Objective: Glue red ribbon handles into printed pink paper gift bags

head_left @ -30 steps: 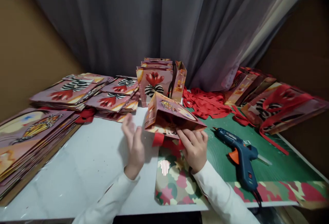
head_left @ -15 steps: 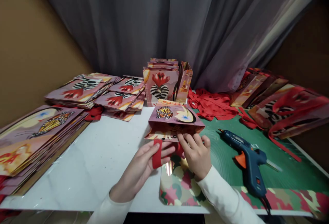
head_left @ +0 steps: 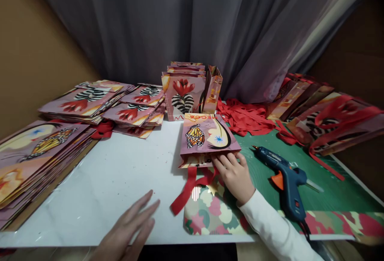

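A paper gift bag (head_left: 200, 136) printed with a butterfly and part of a face lies at the table's middle, its mouth toward me. My right hand (head_left: 235, 177) grips the bag at the right of its mouth, fingers curled over the inner panel; the fingertips are partly hidden. A red ribbon (head_left: 185, 192) trails from the mouth, its free end lying down and to the left. My left hand (head_left: 129, 227) is off the bag near the front edge, fingers stretched apart and holding nothing, a little blurred.
A blue glue gun (head_left: 289, 185) lies on the green mat (head_left: 258, 165) at right. Red ribbons (head_left: 244, 116) are heaped behind. Flat bag stacks (head_left: 45, 149) fill the left; standing bags (head_left: 183, 97) are at the back, and ribboned bags (head_left: 336, 121) at right. A camouflage-patterned sheet (head_left: 210, 217) lies in front.
My left hand has let go of the red ribbon and drawn back down and left. The ribbon's end now hangs loose. The bag lies flatter, still under my right hand.
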Motion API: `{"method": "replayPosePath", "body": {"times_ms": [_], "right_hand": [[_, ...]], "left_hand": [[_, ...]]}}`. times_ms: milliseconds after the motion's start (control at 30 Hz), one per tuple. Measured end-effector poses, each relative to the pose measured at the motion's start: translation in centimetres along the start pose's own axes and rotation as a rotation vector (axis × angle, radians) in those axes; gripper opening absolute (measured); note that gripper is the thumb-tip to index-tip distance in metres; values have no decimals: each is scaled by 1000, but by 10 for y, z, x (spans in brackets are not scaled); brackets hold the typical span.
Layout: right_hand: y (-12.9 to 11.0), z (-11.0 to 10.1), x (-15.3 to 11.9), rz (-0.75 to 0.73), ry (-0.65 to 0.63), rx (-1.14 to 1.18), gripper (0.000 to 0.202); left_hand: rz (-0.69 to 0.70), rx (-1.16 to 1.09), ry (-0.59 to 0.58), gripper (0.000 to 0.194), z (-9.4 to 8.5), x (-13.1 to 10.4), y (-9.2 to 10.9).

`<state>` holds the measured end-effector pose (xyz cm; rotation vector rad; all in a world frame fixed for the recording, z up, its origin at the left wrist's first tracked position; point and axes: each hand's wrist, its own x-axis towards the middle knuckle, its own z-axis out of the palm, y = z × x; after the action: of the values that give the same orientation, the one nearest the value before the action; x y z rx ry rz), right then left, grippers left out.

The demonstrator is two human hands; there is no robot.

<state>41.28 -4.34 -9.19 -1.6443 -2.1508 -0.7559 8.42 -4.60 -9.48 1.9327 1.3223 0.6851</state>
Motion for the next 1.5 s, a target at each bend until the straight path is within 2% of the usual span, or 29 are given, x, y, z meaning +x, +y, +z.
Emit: {"method": "replayPosePath", "body": {"times_ms": [67, 167, 200, 267, 367, 433, 500, 600, 700, 767, 833, 900, 967, 1100, 1233, 1367, 1500], "right_hand": [[2, 2, -2, 21, -41, 15, 21], [2, 2, -5, 33, -94, 47, 21], [2, 2, -6, 31, -97, 56, 21], [2, 1, -6, 26, -89, 74, 22], [3, -1, -6, 35, -77, 94, 19], [4, -1, -6, 48, -92, 92, 16], [5, 1, -7, 46, -113, 80, 17], [4, 5, -9, 23, -98, 77, 17], [1, 6, -9, -10, -99, 92, 14], [-2, 4, -10, -42, -187, 95, 12], [-4, 0, -11, -58, -292, 81, 12], [-6, -6, -13, -48, -358, 59, 21], [-9, -11, -13, -19, -385, 58, 30], [-22, -10, -6, 46, -404, 142, 34], [-33, 6, 3, 138, -407, 179, 28], [-37, 21, 5, 193, -394, 155, 31], [-38, 27, 10, 241, -438, 147, 26]], "left_hand": [[34, 70, 52, 38, 10, 9, 6], [107, 81, 16, 36, 37, 35, 31], [137, 119, 63, 34, 47, 44, 40], [138, 253, 116, 32, 67, 60, 52], [212, 441, 86, 24, 87, 68, 60], [251, 521, 18, 18, 89, 63, 62], [241, 508, -93, 19, 82, 52, 68], [190, 280, -241, 27, 66, 41, 83], [276, 143, -144, 35, 69, 48, 95], [414, 216, -76, 31, 83, 61, 94], [529, 353, -55, 37, 103, 75, 86], [508, 518, -1, 40, 120, 85, 75], [460, 644, 6, 41, 130, 90, 68], [439, 705, -31, 41, 131, 91, 65], [437, 664, -36, 39, 129, 95, 68], [421, 670, -39, 38, 132, 102, 71], [410, 696, -78, 29, 132, 109, 78]]}}
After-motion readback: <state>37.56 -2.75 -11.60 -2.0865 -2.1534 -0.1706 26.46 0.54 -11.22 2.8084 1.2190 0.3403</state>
